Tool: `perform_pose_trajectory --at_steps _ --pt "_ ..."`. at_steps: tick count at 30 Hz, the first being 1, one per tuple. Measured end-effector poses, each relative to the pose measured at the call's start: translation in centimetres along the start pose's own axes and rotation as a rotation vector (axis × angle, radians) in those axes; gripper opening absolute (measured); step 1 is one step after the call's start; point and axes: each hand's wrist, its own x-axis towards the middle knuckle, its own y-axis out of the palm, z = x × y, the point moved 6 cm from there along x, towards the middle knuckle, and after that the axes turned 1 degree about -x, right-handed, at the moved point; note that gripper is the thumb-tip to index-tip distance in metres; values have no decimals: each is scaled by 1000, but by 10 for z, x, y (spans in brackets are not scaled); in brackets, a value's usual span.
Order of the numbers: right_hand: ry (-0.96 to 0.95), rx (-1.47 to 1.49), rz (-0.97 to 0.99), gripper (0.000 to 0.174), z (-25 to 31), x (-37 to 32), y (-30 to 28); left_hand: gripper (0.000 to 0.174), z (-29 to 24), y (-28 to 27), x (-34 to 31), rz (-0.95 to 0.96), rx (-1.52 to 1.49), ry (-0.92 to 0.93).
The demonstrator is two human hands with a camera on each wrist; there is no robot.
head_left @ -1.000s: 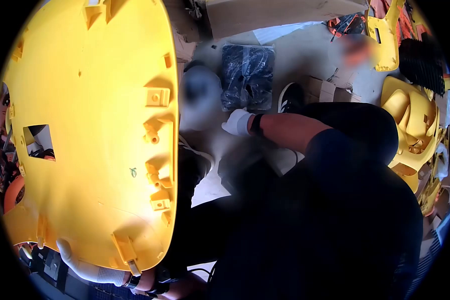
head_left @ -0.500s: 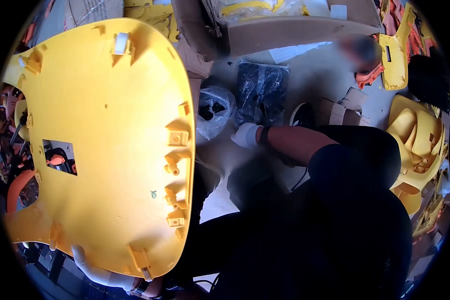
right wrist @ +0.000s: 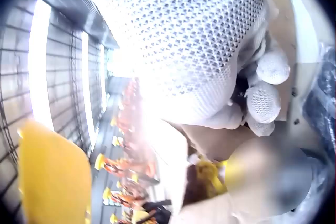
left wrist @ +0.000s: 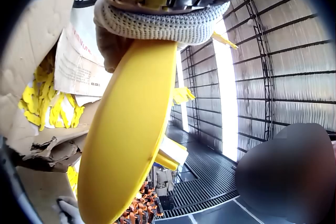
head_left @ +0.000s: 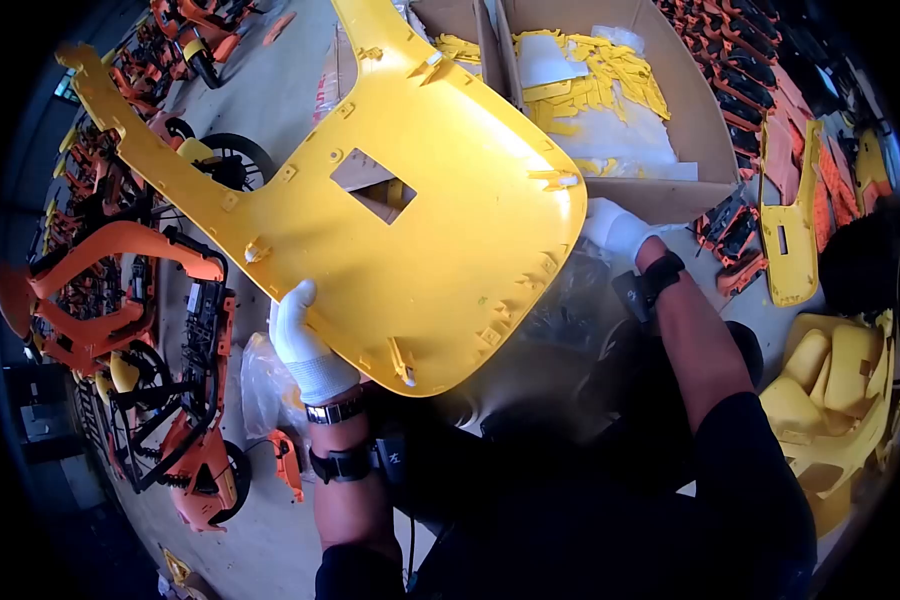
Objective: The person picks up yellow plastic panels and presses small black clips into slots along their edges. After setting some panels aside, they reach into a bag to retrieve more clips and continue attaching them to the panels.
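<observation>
A large yellow plastic panel point(head_left: 440, 190) with a square cutout is raised in front of me, its ribbed inner face turned toward the head camera. My white-gloved left hand point(head_left: 305, 335) grips its lower left edge, thumb over the inner face. In the left wrist view, the panel's smooth outer side point(left wrist: 126, 134) stretches away from the glove. My gloved right hand point(head_left: 618, 228) is beside the panel's right edge, which it overlaps in the head view. Its fingers point(right wrist: 262, 100) are curled, with a small dark part point(right wrist: 241, 86) showing between them; the panel is apart from this hand.
Behind the panel stands a cardboard box point(head_left: 715, 130) of yellow parts. Orange bike frames point(head_left: 130, 240) fill the left side. More yellow panels point(head_left: 792, 240) and a yellow shell point(head_left: 830, 390) are on the right. A dark plastic-wrapped package point(right wrist: 323, 103) shows near the right hand.
The head view has swung up and left. The panel has tilted and moved toward the middle, still in the left hand. My right hand has come up from the floor near the wrapped package.
</observation>
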Motion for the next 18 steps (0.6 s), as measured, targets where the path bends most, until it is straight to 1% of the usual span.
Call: perform_pose_trajectory --at_steps 1,3,4,7,9,11,13,15,16,18 --pt "55 63 -101 28 31 -33 -43 43 -2 6 -1 10 15 10" --pt "-32 337 -280 28 65 -75 -86 40 -8 5 2 29 37 17" --pt "-93 335 -346 24 101 -108 -96 37 -8 5 2 14 60 25" --pt "-282 352 -296 22 149 -175 -82 37 -1 22 -10 74 21 -7" --pt "-294 329 -146 21 168 -206 -44 37 9 36 -24 105 -6 -57" --pt "-311 218 -47 23 179 -225 -8 37 26 43 -35 107 -5 -117" --pt "-256 247 51 22 167 -227 25 36 47 44 -46 133 7 -132" --pt "-299 201 108 23 151 -224 43 36 70 42 -53 162 36 -165" --pt "-323 179 139 24 144 -224 49 35 77 44 -57 179 1 -189" --pt "-147 258 148 24 126 -226 56 34 89 47 -65 206 -66 -234"
